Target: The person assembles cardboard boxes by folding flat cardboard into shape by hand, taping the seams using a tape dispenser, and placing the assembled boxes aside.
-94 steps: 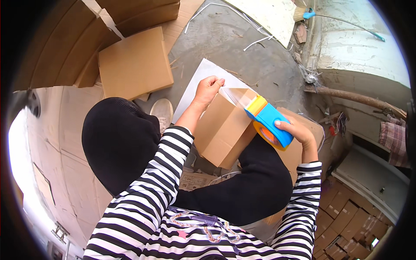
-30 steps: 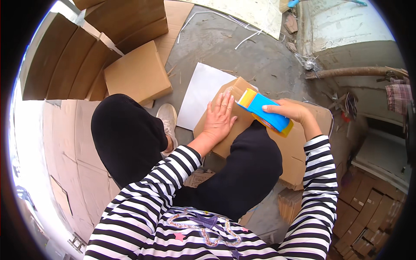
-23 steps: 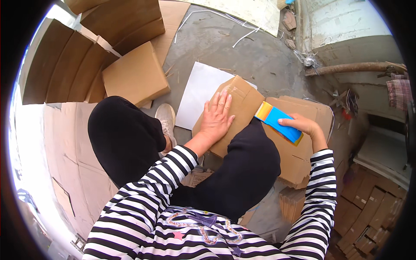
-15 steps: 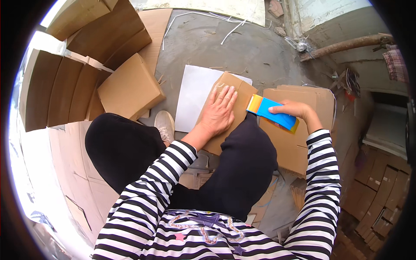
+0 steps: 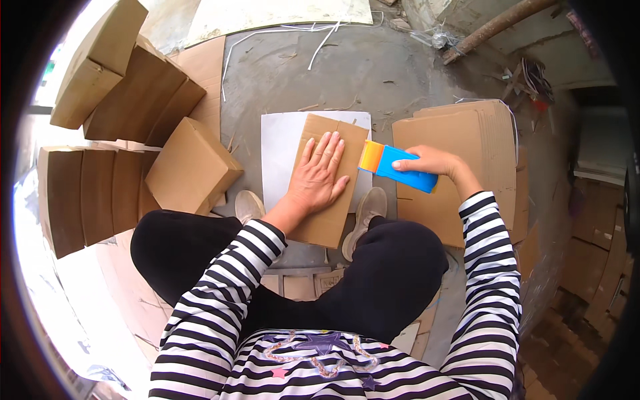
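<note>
Between my feet a brown cardboard box [image 5: 328,220] stands on a white sheet [image 5: 277,143], its narrow side facing up. My left hand [image 5: 319,177] lies on that side with the fingers stretched out and the thumb apart. To the right of the box, my right hand [image 5: 430,163] grips a blue and yellow tape dispenser [image 5: 400,168]. The dispenser's yellow end points at the box's upper right edge; I cannot tell whether it touches. My right fingers are partly hidden behind the dispenser.
A stack of flat cardboard [image 5: 440,207] lies right of the box. Several closed boxes [image 5: 97,193] stand at the left, one tilted box [image 5: 190,163] nearest my left foot. White strapping strips [image 5: 320,50] and a pale board [image 5: 280,13] lie on the far floor. A wooden pole [image 5: 497,30] leans at far right.
The box has turned more upright and moved left, with my left hand flat on it. The dispenser has shifted left with my right hand. My right knee has swung outward, uncovering my right shoe.
</note>
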Tool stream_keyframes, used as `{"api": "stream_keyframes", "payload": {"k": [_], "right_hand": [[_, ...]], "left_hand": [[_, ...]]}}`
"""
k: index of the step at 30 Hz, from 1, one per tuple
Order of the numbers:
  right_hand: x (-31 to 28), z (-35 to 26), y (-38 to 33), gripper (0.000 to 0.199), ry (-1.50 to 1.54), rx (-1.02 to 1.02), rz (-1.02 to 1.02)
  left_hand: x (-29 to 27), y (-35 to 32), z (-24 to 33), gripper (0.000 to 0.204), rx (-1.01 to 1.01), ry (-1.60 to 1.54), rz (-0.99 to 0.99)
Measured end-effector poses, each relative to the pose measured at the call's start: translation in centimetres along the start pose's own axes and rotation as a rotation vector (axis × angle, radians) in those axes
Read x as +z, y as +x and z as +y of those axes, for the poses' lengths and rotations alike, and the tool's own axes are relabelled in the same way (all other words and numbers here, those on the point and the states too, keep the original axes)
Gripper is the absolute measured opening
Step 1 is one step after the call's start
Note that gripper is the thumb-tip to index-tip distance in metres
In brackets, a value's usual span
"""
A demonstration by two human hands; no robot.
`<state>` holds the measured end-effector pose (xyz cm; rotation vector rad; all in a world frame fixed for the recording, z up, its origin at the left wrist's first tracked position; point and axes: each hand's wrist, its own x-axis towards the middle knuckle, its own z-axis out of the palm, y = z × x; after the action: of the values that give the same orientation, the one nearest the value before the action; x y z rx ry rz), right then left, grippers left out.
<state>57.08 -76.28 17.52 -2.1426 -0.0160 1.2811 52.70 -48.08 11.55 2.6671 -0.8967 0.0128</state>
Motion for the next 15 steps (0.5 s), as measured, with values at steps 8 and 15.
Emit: {"api": "stream_keyframes", "payload": {"k": [8, 15], "right_hand": [[-0.8, 2.8, -3.5, 0.070, 0.012, -0.022, 0.024], [-1.6, 5.5, -7.3, 0.072, -0.001, 0.092, 0.064]], "left_hand": [[-0.3, 0.1, 0.5, 0.069, -0.011, 0.012, -0.044], [-0.3, -0.1, 0.3, 0.069, -0.004, 0.022, -0.051]]}}
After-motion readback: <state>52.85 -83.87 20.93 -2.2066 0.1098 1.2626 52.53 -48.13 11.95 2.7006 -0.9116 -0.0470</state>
